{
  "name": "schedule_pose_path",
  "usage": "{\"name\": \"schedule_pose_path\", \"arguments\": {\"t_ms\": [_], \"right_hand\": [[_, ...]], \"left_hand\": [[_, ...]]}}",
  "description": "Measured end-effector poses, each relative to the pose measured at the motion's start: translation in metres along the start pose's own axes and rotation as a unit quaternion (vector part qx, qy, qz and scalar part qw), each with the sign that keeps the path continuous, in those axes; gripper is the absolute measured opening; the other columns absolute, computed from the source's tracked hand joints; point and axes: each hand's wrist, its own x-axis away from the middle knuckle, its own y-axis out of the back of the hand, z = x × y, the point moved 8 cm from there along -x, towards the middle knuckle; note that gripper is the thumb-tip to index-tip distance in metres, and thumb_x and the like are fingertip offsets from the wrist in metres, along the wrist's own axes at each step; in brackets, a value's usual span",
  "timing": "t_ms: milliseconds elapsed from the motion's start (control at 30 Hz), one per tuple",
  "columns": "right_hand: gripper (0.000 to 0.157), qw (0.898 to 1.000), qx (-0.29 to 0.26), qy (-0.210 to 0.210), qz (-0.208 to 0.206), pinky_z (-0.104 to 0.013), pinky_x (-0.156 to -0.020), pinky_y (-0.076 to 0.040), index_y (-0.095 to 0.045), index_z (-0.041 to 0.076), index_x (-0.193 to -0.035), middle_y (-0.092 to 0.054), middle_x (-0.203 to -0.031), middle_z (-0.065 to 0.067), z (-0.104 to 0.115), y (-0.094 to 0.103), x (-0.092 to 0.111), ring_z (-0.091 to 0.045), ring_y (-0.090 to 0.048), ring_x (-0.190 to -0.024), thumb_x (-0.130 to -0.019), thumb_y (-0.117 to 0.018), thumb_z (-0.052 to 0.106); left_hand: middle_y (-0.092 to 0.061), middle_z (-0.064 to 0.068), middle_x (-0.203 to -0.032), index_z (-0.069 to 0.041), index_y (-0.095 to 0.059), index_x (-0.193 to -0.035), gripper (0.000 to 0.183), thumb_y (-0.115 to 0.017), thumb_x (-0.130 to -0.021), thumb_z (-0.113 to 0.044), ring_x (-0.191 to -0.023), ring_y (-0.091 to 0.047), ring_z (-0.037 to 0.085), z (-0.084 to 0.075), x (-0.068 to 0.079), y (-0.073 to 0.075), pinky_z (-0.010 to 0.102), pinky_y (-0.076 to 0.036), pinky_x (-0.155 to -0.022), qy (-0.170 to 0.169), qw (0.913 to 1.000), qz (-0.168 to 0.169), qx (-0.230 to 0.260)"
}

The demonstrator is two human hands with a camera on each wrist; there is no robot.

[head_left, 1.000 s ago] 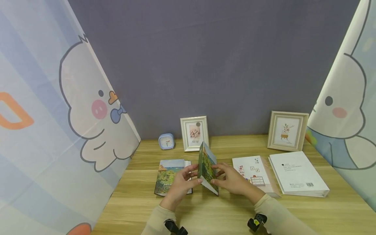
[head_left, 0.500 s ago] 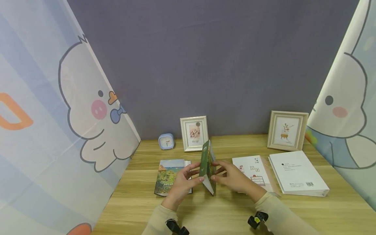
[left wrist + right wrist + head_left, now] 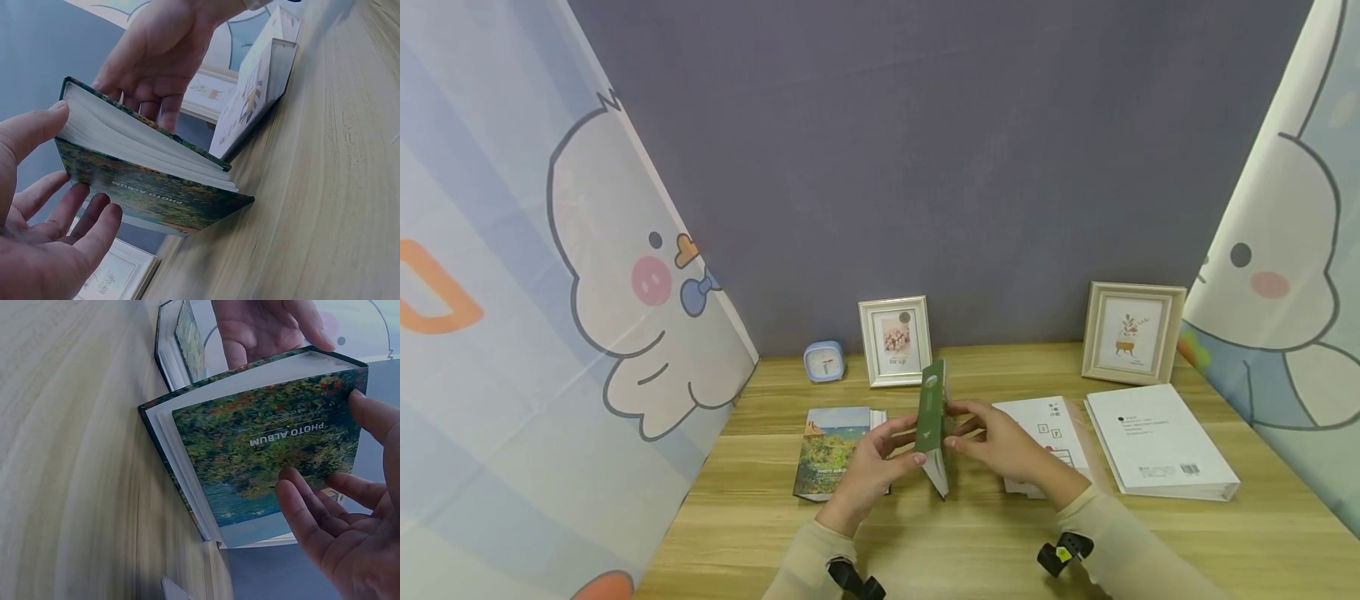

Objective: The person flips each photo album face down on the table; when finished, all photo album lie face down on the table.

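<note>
A photo album (image 3: 931, 407) with a garden-painting cover stands on edge between my two hands, its green spine toward the head camera. My left hand (image 3: 872, 473) holds it from the left, thumb at the near end of the spine and fingers on the cover. From the right, my right hand (image 3: 1000, 446) holds it with bent fingers on the other cover. In the right wrist view its thumb lies near the spine edge. The white pages (image 3: 125, 134) fan slightly apart, and the lower cover edge comes down close to the table.
A matching photo album (image 3: 831, 454) lies left of my left hand. A white illustrated album (image 3: 1037, 425) and a white binder-like book (image 3: 1161, 442) lie to the right. Behind stand a blue clock (image 3: 825, 362), a picture frame (image 3: 895, 342) and another picture frame (image 3: 1133, 335).
The album has turned so its green spine faces the head camera more, and its near end has shifted slightly left. Both hands have kept their hold and moved a little right with it.
</note>
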Motion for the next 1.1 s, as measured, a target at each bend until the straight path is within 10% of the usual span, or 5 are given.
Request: {"name": "schedule_pose_path", "arguments": {"t_ms": [1100], "right_hand": [[0.072, 0.990, -0.128, -0.053, -0.013, -0.059, -0.073, -0.063, -0.033, -0.002, -0.157, -0.046, -0.143, -0.030, -0.001, 0.014, 0.010, -0.035, -0.069, -0.111, -0.103, -0.071, 0.027]], "left_hand": [[-0.045, 0.015, -0.158, -0.007, -0.052, -0.152, 0.054, -0.071, -0.102, -0.012, -0.141, -0.049, 0.041, 0.014, -0.007, -0.022, 0.040, -0.053, -0.106, 0.008, 0.9986, 0.051, -0.011]]}}
